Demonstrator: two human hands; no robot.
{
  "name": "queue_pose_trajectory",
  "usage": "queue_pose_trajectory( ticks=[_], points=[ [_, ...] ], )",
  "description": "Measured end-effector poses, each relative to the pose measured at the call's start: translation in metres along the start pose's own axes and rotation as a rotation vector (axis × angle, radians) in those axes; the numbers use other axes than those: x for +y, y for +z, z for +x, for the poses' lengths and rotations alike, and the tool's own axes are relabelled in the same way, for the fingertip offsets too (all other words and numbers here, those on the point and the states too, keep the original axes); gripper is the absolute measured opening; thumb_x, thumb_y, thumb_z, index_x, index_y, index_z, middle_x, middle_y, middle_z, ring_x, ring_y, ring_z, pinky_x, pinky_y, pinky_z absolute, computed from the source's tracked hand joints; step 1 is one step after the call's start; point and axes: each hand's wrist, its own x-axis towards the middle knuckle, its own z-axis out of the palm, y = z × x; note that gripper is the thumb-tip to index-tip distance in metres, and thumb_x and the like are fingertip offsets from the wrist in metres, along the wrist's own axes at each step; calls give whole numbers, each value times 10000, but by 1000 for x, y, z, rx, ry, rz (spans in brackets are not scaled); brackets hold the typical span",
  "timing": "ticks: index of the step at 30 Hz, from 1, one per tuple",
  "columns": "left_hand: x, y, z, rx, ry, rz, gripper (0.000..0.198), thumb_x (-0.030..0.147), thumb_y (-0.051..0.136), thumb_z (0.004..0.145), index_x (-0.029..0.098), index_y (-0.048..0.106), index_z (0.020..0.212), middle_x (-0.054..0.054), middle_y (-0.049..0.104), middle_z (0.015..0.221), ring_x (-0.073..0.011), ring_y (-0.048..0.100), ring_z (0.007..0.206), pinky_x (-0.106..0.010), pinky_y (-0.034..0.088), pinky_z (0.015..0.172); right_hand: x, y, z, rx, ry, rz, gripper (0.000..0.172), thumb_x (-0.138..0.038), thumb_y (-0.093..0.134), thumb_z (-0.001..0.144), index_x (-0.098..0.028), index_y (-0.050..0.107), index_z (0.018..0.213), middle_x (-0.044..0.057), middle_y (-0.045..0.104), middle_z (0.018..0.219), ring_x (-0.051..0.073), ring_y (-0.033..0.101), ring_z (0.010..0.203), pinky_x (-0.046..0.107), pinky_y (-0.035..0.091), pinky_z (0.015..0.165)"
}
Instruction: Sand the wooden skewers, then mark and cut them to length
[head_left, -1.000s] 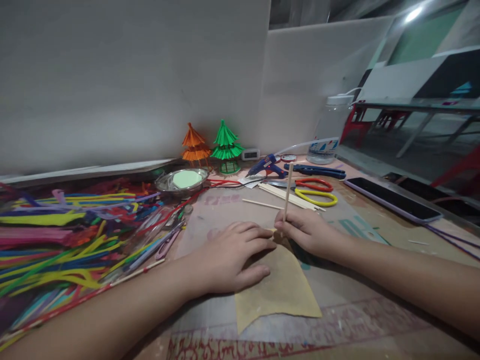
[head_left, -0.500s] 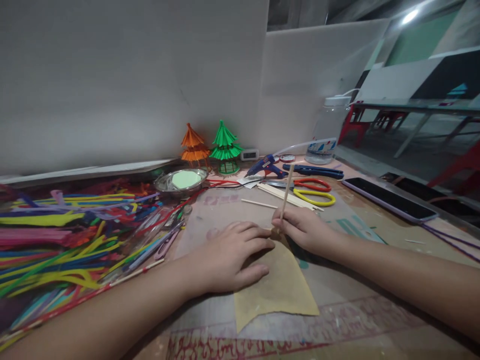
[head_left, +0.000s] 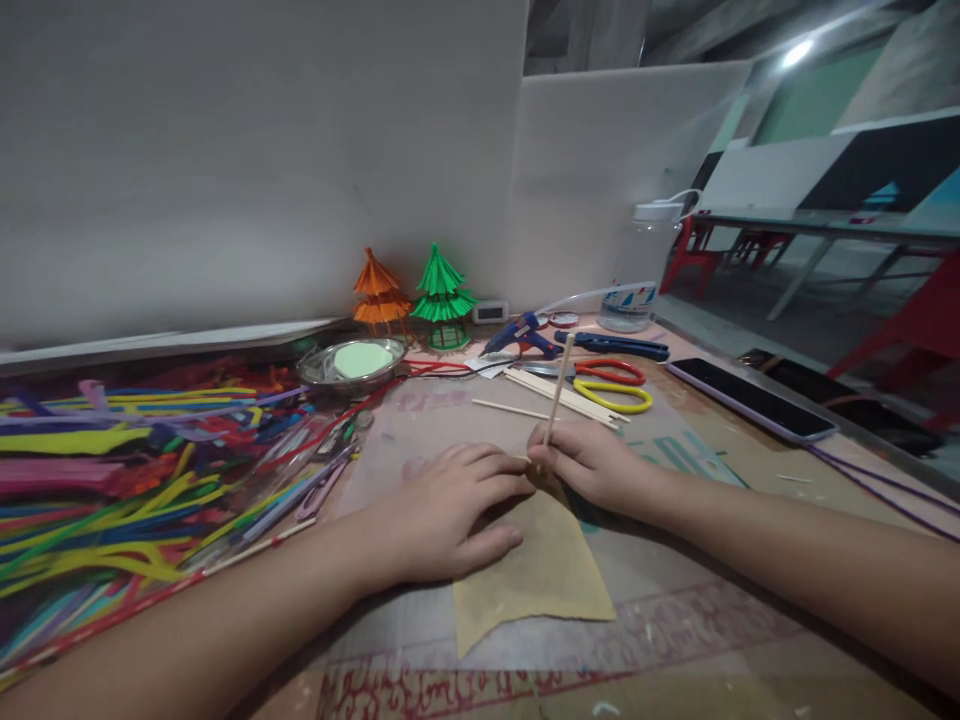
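Observation:
A piece of yellowish-brown sandpaper-like sheet (head_left: pixel 536 575) lies in front of me, its lower edge curved and torn-looking. My left hand (head_left: pixel 465 510) rests flat across its upper left part, fingers stretched out and a little apart. In my right hand (head_left: pixel 581 462) a thin wooden stick (head_left: pixel 557 395) is pinched between thumb and fingers. The stick stands nearly upright, leaning slightly to the right at its top. Its lower end, at the sheet's top edge beside my left fingertips, is hidden by my fingers.
Colourful pipe cleaners (head_left: pixel 112 480) cover the left side. Behind my hands are a metal dish (head_left: pixel 315 368), orange (head_left: pixel 380 295) and green (head_left: pixel 444 300) paper-like trees, a glue gun (head_left: pixel 525 335), loose sticks (head_left: pixel 559 395), scissors (head_left: pixel 615 395), a water bottle (head_left: pixel 637 265) and a phone (head_left: pixel 750 400).
The whole view has shifted slightly, so everything appears a little further left. My right hand still holds the stick, now leaning slightly more; my left hand remains on the sheet.

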Motion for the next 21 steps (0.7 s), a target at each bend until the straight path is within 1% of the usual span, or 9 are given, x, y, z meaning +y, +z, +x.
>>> queue_pose_trajectory(
  ticks=[4, 8, 12, 16, 21],
  points=[
    [1, -1, -1, -16, -17, 23, 448, 413, 569, 991, 226, 601, 1397, -96, 585, 1501, -303, 502, 1391, -503, 399, 1186, 1, 0, 1, 55, 25, -47, 273, -378, 455, 970, -206, 607, 822, 53, 679, 754, 191, 606, 720, 294, 431, 692],
    [1, -1, 0, -20, -3, 23, 450, 400, 570, 988, 221, 597, 1401, -102, 597, 1485, -299, 521, 1372, -505, 408, 1180, 2, 1, 2, -4, -25, -7, 274, -357, 439, 984, -203, 614, 842, 52, 690, 774, 184, 615, 728, 291, 439, 709],
    [1, -1, 2, -17, -14, 37, 446, 406, 562, 991, 217, 607, 1393, -104, 584, 1504, -306, 505, 1392, -513, 403, 1185, 2, 1, 2, 48, 1, -41, 275, -367, 450, 975, -198, 608, 828, 58, 679, 768, 190, 599, 730, 295, 429, 699],
    [0, -2, 1, -27, -11, 33, 454, 409, 556, 993, 222, 595, 1406, -92, 582, 1504, -292, 504, 1391, -497, 393, 1196, 2, 1, 2, -4, -24, -27, 275, -365, 447, 981, -198, 619, 845, 52, 676, 771, 184, 598, 727, 293, 429, 707],
    [0, -2, 1, -37, -30, 41, 464, 423, 547, 997, 225, 592, 1414, -95, 575, 1513, -310, 487, 1403, -518, 397, 1188, 2, 0, 3, 45, 54, -37, 278, -390, 457, 974, -203, 598, 824, 47, 659, 751, 190, 580, 716, 293, 415, 687]
  ],
)
